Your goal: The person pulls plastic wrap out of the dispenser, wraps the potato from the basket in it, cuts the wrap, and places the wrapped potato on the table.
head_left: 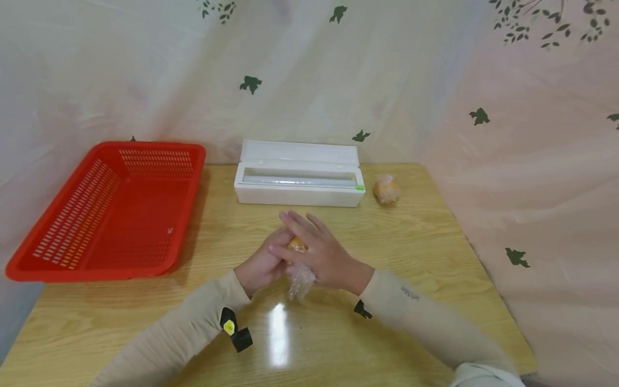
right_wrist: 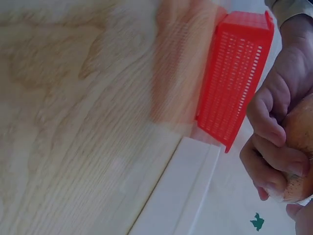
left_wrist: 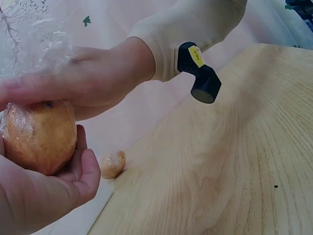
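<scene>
Low over the middle of the table, my left hand (head_left: 263, 262) cups a round orange-coloured fruit (left_wrist: 41, 137) wrapped in clear cling film. Its fingers (right_wrist: 274, 152) curl round the side of the fruit. My right hand (head_left: 331, 258) lies across the top with fingers fairly straight, pressing film against it. A loose tail of crumpled film (head_left: 301, 280) hangs toward me below the hands. In the head view the hands hide most of the fruit. Beyond them stands a white cling film dispenser (head_left: 300, 194), lid up, with a roll inside.
A red plastic basket (head_left: 176, 252) with slotted sides stands on the left of the wooden table (head_left: 411, 322). Right of the dispenser sits another film-wrapped orange-coloured fruit (head_left: 386, 190). Cloth with printed leaves (head_left: 300, 70) hangs behind the table and along the right.
</scene>
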{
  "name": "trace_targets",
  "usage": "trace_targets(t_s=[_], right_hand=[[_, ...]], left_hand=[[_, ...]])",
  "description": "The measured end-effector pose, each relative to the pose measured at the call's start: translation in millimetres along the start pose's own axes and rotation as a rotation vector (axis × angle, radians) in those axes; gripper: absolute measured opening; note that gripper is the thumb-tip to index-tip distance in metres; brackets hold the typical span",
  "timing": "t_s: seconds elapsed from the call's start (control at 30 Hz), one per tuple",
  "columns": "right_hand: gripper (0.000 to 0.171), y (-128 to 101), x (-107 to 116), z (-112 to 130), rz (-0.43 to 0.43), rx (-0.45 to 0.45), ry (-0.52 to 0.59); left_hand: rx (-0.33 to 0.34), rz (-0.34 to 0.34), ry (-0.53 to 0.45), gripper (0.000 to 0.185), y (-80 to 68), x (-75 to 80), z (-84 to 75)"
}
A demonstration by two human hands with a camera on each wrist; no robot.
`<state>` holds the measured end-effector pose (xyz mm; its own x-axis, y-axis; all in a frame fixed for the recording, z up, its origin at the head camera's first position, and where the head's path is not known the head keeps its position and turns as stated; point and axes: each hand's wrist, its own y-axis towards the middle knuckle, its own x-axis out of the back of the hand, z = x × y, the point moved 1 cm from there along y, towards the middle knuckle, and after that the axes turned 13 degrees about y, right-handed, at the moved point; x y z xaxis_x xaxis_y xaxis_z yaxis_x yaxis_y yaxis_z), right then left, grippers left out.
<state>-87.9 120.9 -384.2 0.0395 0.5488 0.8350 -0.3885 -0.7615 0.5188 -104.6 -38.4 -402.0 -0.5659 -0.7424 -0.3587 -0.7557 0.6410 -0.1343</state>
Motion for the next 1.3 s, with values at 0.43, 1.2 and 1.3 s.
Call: trace_targets(t_s=[0.43,1.2,1.3], right_hand=[[0.059,11.0,8.1,3.3,-0.069,-0.188,0.401],[0.061,9.2,-3.1,-9.8,-0.055,-0.39,0.988],[0.063,9.6,-2.0,-9.6,-0.047,-0.4,0.995]], left_hand=[[0.044,-0.032,0.133,0.028,-4.5,-9.2,-13.8],[0.015,-0.017,0.211,0.046,-17.9,0.2,-3.4],[0.016,-0.013,0.216,0.05,-18.3,0.5,-3.8]])
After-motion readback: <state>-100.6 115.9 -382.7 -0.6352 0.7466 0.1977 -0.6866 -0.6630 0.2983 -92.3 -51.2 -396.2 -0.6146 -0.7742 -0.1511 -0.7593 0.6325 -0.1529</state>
